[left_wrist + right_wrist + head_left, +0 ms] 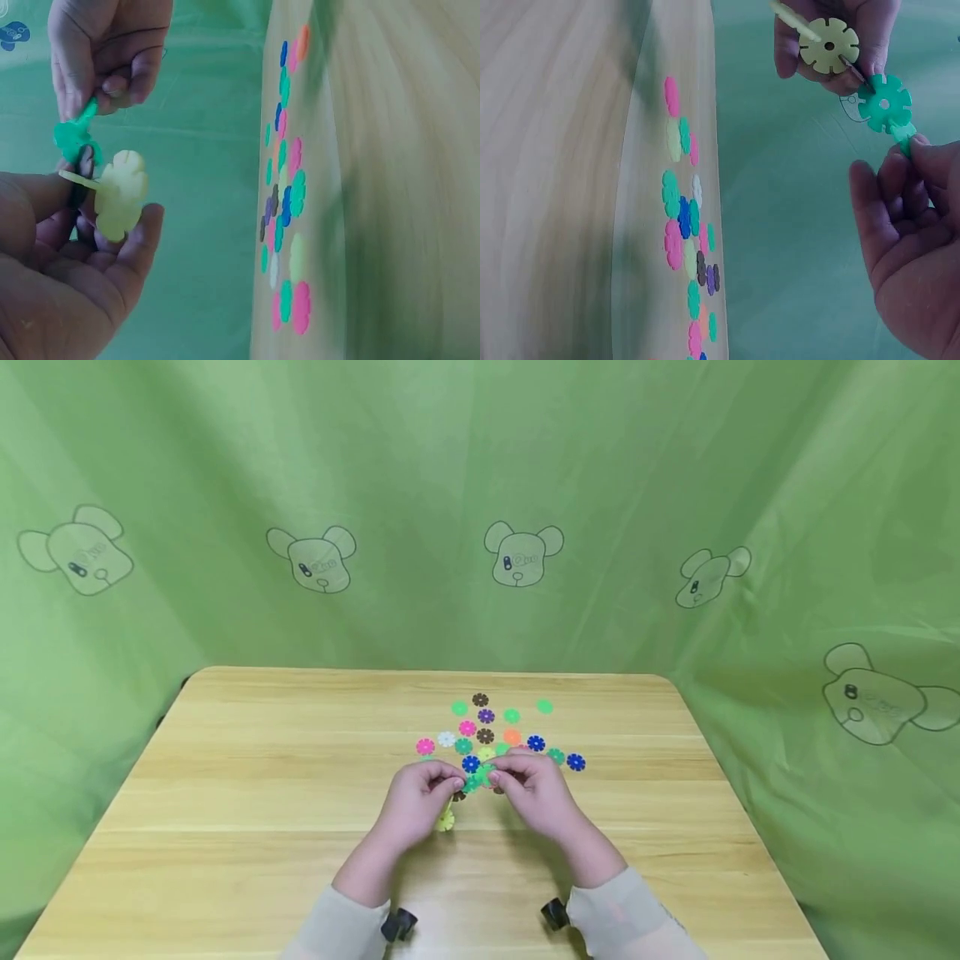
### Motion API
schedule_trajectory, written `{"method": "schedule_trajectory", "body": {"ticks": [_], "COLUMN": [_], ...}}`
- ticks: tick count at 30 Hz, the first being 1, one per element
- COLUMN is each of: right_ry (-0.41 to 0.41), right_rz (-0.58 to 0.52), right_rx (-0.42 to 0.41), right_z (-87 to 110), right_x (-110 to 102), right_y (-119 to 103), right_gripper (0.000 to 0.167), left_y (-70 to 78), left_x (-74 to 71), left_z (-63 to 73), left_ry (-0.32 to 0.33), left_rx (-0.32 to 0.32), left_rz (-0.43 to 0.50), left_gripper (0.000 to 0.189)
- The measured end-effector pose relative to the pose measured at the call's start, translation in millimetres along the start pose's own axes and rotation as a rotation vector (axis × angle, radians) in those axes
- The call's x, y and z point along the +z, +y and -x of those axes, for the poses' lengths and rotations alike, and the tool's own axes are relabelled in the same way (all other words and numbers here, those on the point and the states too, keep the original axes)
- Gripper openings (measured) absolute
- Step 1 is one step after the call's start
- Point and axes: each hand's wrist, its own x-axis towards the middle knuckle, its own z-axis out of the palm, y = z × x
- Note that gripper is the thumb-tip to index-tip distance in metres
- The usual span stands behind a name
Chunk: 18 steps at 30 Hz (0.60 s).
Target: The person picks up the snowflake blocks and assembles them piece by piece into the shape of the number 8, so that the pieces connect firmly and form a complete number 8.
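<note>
Both hands are raised over the table with a short chain of notched plastic snowflake discs between them. My left hand [414, 802] pinches the chain near a dark brown disc [85, 163], seen edge-on in the left wrist view. Two pale yellow discs hang on that side; the larger yellow disc [814, 57] faces the right wrist camera. A teal green disc [899, 99] sits at the chain's middle. My right hand [542, 795] pinches a brighter green disc [904, 133] between thumb and forefinger, its edge meeting the teal disc's rim.
Loose discs in several colours lie flat beyond the hands, among them a pink disc [425, 747], a white disc [446, 739], an orange disc [512, 737] and a blue disc [576, 762]. The wooden table [262, 760] ends at a green curtain [420, 618].
</note>
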Motion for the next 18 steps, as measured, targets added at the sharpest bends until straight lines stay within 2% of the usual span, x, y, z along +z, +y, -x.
{"method": "schedule_trajectory", "body": {"ticks": [5,8,12,15,18], "right_ry": [0.012,0.016,-0.034,-0.04,-0.003], "right_rz": [-0.012,-0.02,-0.03,-0.055,0.061], "right_rx": [0.076,0.086,0.075,0.122,0.248], "right_z": [0.1,0.7,-0.2,-4.3,-11.0], "right_x": [1,2,3,3,4], "right_y": [0,2,5,15,33], "right_gripper": [0.012,0.012,0.012,0.015,0.017], "left_y": [1.7,4.2,6.0,4.1,1.5], "left_x": [-0.3,-0.8,-0.3,0.0,-1.5], "left_z": [-2.1,-4.9,-7.1,-8.1,-9.7], "left_ry": [-0.032,-0.057,-0.078,-0.051,0.014], "left_rx": [-0.016,0.002,0.007,-0.037,-0.081], "left_rz": [-0.008,-0.03,-0.058,-0.038,0.034], "left_gripper": [0.008,0.01,0.013,0.013,0.014]}}
